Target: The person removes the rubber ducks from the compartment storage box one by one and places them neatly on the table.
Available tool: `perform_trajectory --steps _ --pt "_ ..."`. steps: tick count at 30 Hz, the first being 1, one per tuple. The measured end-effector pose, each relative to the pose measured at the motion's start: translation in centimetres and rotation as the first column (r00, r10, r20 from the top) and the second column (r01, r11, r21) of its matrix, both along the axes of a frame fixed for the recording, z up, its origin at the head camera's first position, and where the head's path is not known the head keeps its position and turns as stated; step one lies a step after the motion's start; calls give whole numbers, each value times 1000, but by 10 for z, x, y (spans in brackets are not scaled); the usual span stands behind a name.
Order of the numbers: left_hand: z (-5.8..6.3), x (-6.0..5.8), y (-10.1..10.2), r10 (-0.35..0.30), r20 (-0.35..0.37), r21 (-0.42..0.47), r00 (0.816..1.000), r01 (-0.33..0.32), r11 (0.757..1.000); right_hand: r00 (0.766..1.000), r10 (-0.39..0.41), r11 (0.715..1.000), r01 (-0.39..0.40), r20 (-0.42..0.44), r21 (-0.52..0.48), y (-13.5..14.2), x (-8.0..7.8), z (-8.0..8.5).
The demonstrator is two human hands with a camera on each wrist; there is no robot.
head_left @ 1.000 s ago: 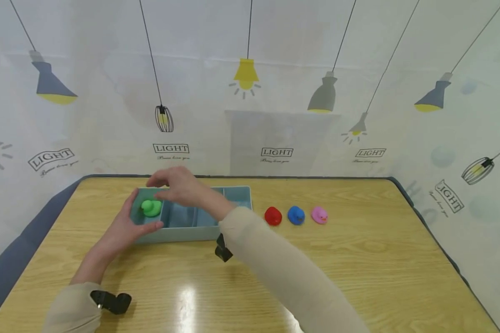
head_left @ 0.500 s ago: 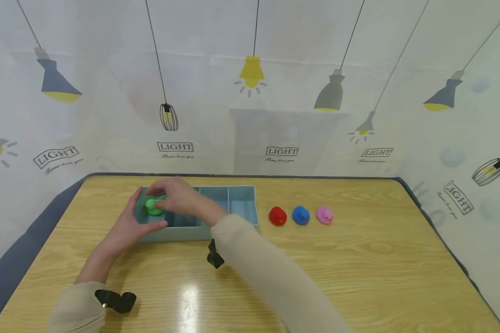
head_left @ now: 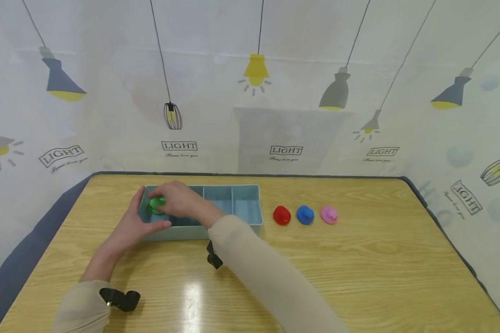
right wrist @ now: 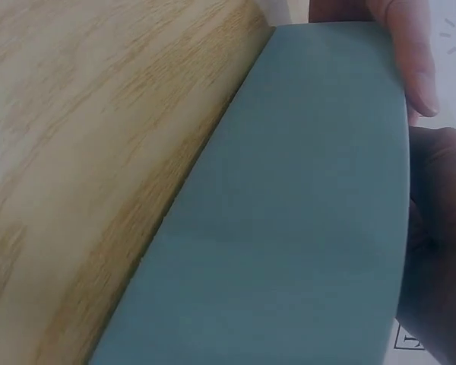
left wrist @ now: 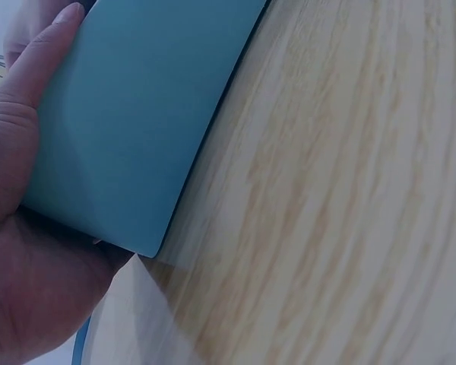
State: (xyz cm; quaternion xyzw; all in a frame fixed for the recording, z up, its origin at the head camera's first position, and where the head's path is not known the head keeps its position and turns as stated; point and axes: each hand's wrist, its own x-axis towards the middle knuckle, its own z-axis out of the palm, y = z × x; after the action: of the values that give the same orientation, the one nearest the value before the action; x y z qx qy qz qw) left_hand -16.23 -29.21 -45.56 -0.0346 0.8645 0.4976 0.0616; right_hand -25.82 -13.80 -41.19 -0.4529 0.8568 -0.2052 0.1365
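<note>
A light blue-green divided box (head_left: pixel 233 232) stands near the back edge of the table, left of centre. My left hand (head_left: pixel 131 227) grips its left end, thumb along the front wall and fingers round the side. Inside the leftmost compartment is a green rubber duck (head_left: pixel 156 204), partly hidden by my right hand (head_left: pixel 178 200), whose thumb and fingers pinch it from the right. The left wrist view shows the thumb lying at the rim of the box wall (left wrist: pixel 144 114). In the right wrist view the front wall (right wrist: pixel 304 190) hides the duck.
Right of the box, a red duck (head_left: pixel 282 215), a blue duck (head_left: pixel 305 215) and a pink duck (head_left: pixel 329 215) sit in a row on the wooden table (head_left: pixel 358 273). A wall covering printed with lamps (head_left: pixel 256 69) rises behind the table edge.
My right hand has come down from above the box into the left compartment and taken hold of the green duck. The left hand keeps its grip; the head view has shifted slightly.
</note>
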Motion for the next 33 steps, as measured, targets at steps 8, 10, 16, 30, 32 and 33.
perform_trajectory --steps 8,10,16,30,32,33 --pt "2 0 0 4 1 12 1000 -4 1000 1000 -20 999 20 -2 50 -4 0 0" --pt "3 -1 1 3 3 18 1000 -4 1000 1000 -28 999 29 -6 38 -4 0 0" --pt "1 -1 0 -2 -4 31 1000 2 1000 1000 -29 999 30 -7 25 -5 2 -3" --pt "3 -1 1 -4 -13 31 1000 5 1000 1000 -7 999 8 -29 43 -8 3 -9" --pt "3 -1 1 -3 -13 27 1000 3 1000 1000 -1 999 2 -29 41 -8 3 -9" --pt "3 -1 1 -3 -11 23 1000 3 1000 1000 2 999 0 -29 39 -8 4 -9"
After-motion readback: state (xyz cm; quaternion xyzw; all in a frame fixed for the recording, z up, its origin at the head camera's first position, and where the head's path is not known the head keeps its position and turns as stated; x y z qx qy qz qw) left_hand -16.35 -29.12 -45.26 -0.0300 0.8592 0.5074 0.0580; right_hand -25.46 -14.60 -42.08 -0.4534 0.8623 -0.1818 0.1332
